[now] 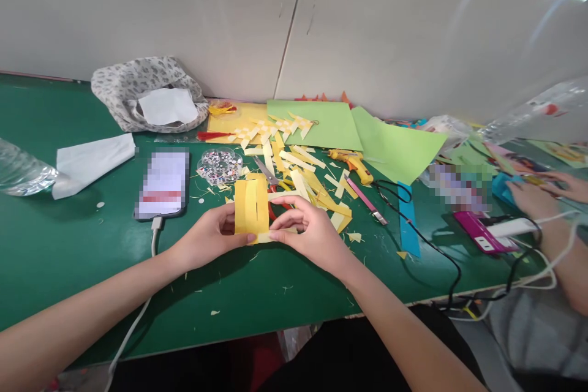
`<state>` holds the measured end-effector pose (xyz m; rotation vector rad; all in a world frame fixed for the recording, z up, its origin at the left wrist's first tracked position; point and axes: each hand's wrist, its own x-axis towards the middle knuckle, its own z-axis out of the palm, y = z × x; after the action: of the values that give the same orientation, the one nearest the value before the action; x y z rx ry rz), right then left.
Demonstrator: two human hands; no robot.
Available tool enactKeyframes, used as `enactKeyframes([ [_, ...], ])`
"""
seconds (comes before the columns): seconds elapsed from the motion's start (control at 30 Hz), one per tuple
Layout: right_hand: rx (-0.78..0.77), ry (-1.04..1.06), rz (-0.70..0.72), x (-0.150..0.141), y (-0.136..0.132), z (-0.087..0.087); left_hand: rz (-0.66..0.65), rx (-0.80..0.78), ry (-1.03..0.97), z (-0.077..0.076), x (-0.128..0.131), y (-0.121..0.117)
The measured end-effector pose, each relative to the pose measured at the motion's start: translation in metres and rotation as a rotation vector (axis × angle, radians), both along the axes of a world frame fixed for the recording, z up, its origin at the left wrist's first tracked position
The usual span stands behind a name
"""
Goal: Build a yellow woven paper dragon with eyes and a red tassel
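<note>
Between my hands, just above the green table, is a folded yellow paper piece with slits cut in it. My left hand is closed on its left side, thumb at the lower edge. My right hand pinches a pale yellow paper strip at the lower right of the piece. Beyond the hands lie scissors, partly hidden by the paper. Loose yellow paper strips are heaped behind my right hand. A woven paper fish-bone-like ornament with a red tassel rests farther back.
A plugged-in phone and a bead box lie left. To the right are a yellow glue gun, a pink cutter, a blue strip, black cable and a magenta power strip. Another person's hands work at far right.
</note>
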<state>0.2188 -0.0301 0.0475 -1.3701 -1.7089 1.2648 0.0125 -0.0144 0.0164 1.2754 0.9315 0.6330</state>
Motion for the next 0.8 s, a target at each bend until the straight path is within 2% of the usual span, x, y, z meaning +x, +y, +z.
enactKeyframes([
  [0.17,-0.03,-0.005,-0.013,-0.0006,0.0004,-0.0002,0.012,-0.017,0.027,0.0028,0.0008,-0.001],
  [0.8,0.015,-0.005,-0.012,-0.0042,-0.0012,-0.0033,0.032,-0.006,-0.006,0.0007,0.0013,-0.0009],
])
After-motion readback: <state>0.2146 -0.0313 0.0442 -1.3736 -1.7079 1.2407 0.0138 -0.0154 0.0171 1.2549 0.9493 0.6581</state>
